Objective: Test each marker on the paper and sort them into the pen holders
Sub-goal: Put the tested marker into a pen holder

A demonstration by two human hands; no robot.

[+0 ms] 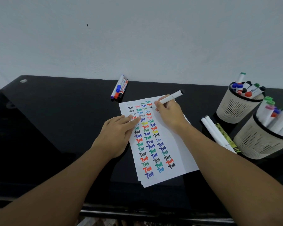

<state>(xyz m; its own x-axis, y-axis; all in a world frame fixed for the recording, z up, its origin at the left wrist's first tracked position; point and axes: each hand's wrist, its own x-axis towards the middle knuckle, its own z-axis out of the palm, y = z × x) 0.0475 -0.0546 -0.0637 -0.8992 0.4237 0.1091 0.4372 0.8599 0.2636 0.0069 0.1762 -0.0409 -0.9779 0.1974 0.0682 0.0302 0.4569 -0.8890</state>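
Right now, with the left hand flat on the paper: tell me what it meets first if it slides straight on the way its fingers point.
Probably the right hand holding the white marker: the left hand points up-right across the paper toward it, though the line may pass just short of it.

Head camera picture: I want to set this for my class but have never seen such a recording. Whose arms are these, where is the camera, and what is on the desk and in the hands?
No machine here: a person wears one camera on the head, looking down at both hands. The left hand lies flat on the test paper, which is covered in coloured "Test" words. The right hand grips a white marker, tip on the paper near its top. On the black desk lie three markers by the wall and more loose markers to the right, beside two pen holders full of markers.
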